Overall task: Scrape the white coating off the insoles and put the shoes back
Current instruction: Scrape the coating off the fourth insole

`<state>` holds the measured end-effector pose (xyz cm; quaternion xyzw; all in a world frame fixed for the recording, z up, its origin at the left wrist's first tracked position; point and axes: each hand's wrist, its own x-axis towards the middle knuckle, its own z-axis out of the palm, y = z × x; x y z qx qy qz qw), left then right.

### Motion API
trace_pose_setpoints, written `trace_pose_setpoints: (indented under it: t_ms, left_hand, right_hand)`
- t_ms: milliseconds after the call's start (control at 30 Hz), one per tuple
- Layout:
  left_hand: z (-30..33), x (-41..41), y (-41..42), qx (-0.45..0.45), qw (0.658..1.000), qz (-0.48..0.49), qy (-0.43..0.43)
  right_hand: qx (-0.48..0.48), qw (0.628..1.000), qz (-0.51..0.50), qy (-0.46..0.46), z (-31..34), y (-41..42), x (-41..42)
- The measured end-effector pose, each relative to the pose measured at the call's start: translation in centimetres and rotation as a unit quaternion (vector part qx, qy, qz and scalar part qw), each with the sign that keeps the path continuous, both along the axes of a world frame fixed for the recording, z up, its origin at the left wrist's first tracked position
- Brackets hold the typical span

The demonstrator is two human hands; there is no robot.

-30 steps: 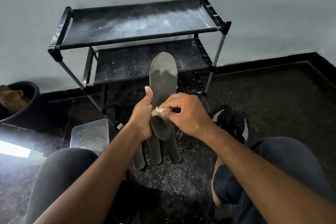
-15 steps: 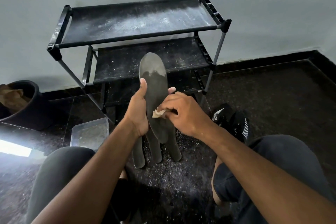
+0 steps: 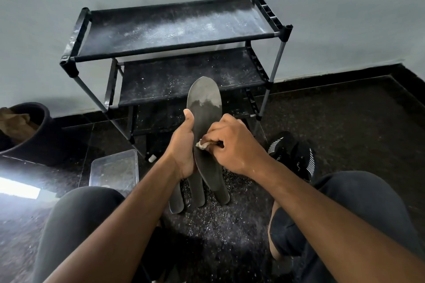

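Observation:
My left hand (image 3: 182, 145) grips a dark grey insole (image 3: 203, 110) upright by its lower half, thumb along its left edge. A pale white coating still covers the toe end; the rest is scraped dark. My right hand (image 3: 232, 145) pinches a small whitish scraper (image 3: 202, 145) and presses it against the middle of the insole. Three more dark insoles (image 3: 197, 195) lie side by side on the floor under the held one. A pair of black shoes with white stripes (image 3: 292, 154) sits on the floor to the right, by my right knee.
A black three-tier shoe rack (image 3: 179, 30), dusted with white powder, stands against the wall ahead. A clear plastic box (image 3: 113, 170) lies on the floor at the left, a dark pot (image 3: 27, 131) farther left. White scrapings litter the dark floor (image 3: 230, 220) between my knees.
The insole swung left and then back to the right and upright. My right hand kept rubbing the scraper on its middle, ending slightly lower on the insole.

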<state>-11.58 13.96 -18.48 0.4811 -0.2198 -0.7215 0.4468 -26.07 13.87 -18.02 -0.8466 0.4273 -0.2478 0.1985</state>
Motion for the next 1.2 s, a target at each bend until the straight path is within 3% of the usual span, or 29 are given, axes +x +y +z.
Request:
trace_pose_setpoints:
  t_ms: [100, 267, 500, 600, 800, 1000, 1100, 1200]
  left_hand:
    - [0.0, 0.1, 0.0, 0.002, 1.0, 0.0, -0.008]
    - [0.1, -0.7, 0.6, -0.007, 0.999, -0.029, 0.034]
    - [-0.1, 0.3, 0.0, -0.015, 1.0, -0.011, -0.015]
    - [-0.5, -0.1, 0.1, 0.0, 1.0, -0.02, -0.014]
    - [-0.9, -1.6, 1.2, 0.015, 0.994, -0.077, 0.081]
    - [-0.5, -0.6, 0.6, 0.011, 0.999, -0.036, 0.031]
    - [-0.8, -0.8, 0.8, 0.021, 0.998, -0.045, 0.028]
    - [-1.3, -1.7, 1.3, 0.038, 0.994, -0.061, 0.081]
  right_hand:
    - [0.004, 0.999, -0.013, -0.053, 0.3, -0.3, -0.3]
    - [-0.06, 0.984, -0.142, -0.083, 0.5, -1.1, -1.0]
    - [0.006, 1.0, -0.006, -0.023, -0.3, 0.3, 0.2]
    - [-0.048, 0.998, -0.044, -0.027, 0.1, 0.1, -0.1]
    - [-0.086, 0.978, -0.175, -0.079, 0.6, -1.2, -1.4]
    - [-0.035, 0.997, -0.044, -0.044, -0.2, 0.5, 0.1]
    - [-0.068, 0.995, -0.069, -0.035, -0.2, 0.1, 0.1]
    - [-0.081, 0.986, -0.139, -0.051, 0.5, -0.9, -0.9]
